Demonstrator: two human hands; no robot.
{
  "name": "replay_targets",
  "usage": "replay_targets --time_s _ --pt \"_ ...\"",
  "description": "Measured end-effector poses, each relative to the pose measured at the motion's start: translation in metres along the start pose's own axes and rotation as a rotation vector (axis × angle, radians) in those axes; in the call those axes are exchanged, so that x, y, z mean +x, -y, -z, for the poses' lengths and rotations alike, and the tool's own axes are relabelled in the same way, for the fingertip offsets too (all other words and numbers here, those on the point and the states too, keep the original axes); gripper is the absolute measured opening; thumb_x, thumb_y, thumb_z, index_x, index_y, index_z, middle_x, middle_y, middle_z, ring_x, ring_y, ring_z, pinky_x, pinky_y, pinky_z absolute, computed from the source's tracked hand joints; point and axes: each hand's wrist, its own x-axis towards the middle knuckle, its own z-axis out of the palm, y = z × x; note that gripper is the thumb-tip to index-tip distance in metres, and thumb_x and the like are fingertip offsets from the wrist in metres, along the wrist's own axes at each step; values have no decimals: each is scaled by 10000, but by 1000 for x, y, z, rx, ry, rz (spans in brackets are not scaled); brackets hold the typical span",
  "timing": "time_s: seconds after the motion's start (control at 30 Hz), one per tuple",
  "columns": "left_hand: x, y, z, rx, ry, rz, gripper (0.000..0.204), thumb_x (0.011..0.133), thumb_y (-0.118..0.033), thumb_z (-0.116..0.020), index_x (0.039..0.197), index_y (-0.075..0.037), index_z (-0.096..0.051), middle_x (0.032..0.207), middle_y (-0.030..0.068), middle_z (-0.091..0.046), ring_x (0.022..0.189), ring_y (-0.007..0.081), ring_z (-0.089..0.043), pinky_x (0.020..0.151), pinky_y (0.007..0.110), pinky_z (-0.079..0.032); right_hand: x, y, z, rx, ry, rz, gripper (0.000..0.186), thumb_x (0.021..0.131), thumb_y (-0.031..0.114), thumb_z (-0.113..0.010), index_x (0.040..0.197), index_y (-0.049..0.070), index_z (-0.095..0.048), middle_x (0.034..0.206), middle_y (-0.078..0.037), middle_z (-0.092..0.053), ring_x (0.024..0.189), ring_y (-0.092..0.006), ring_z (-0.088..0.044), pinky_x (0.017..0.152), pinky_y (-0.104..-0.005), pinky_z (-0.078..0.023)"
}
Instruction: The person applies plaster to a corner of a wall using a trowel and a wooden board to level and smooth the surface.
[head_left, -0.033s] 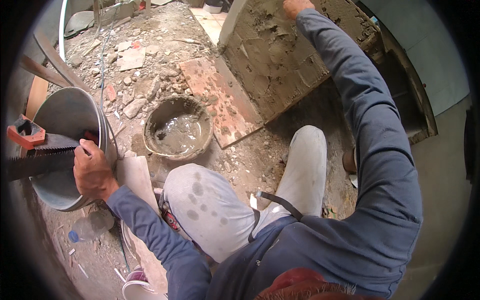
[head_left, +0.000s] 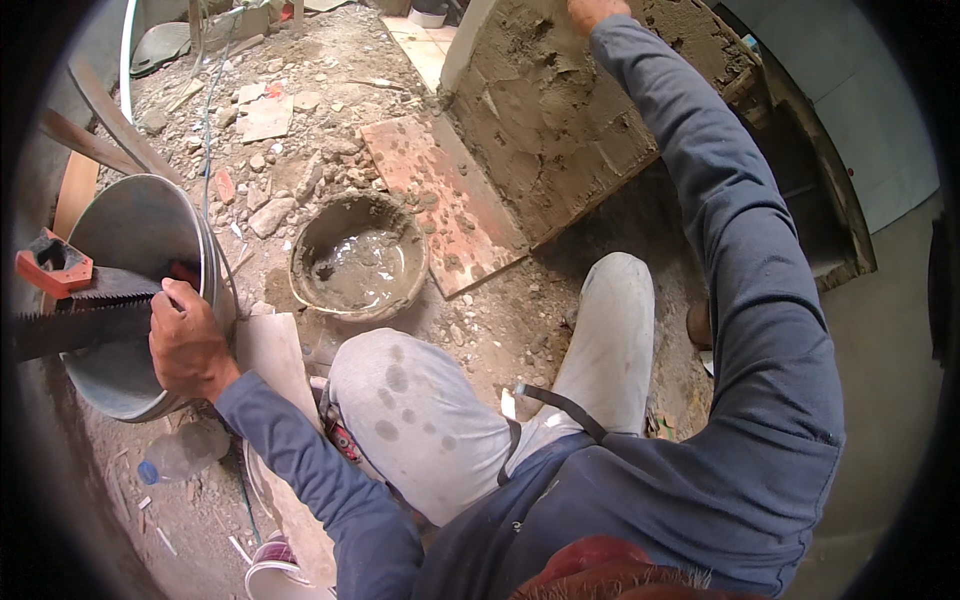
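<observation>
Hardly anything has moved since the earlier frame. The left hand [head_left: 190, 345] is curled at the bucket [head_left: 120, 215] rim, beside an orange-handled saw [head_left: 72, 277]; which it grips, I cannot tell. Ahead sits a basin [head_left: 352, 313] of wet mortar [head_left: 372, 262], then a spattered reddish board [head_left: 440, 205]. Farther off, the right hand [head_left: 598, 12] is by a mortar-covered slab [head_left: 555, 130], its grip cut off from view

Premises: a building site. Evidence — a dirt floor [head_left: 490, 350] strewn with rubble [head_left: 270, 216], upper left; a round tub [head_left: 345, 314] of wet mortar [head_left: 372, 265], left of centre; a mortar-coated surface [head_left: 550, 130], top centre; a splattered board [head_left: 435, 195] beside it — plus a handsaw [head_left: 85, 330] at a bucket [head_left: 135, 215], left edge.
</observation>
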Motion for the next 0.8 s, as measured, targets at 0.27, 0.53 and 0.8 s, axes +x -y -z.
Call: replay_targets --time_s 0.27,0.53,0.8 --pt "3 11 15 34 18 22 321 967 -388 -597 765 -147 -662 743 52 -715 654 313 -683 544 482 -520 -143 102 98 346 95 677 410 930 208 -609 1339 193 -617 1046 -96 -744 846 -305 -735 729 -414 -618" --pt "1 -10 6 -14 19 -11 302 972 -358 -597 764 -146 -650 721 61 -700 644 317 -677 541 470 -521 -324 319 6 412 49 912 144 846 207 -651 827 142 -778 829 -57 -761 788 -254 -743 663 -401 -540" --pt "-2 7 6 -15 52 18 345 997 -403 -552 818 -134 -671 781 104 -720 690 347 -690 574 495 -525 -326 302 -26 1105 848 918 330 905 328 -623 996 19 -694 831 -178 -706 785 -308 -700 670 -468 -533"
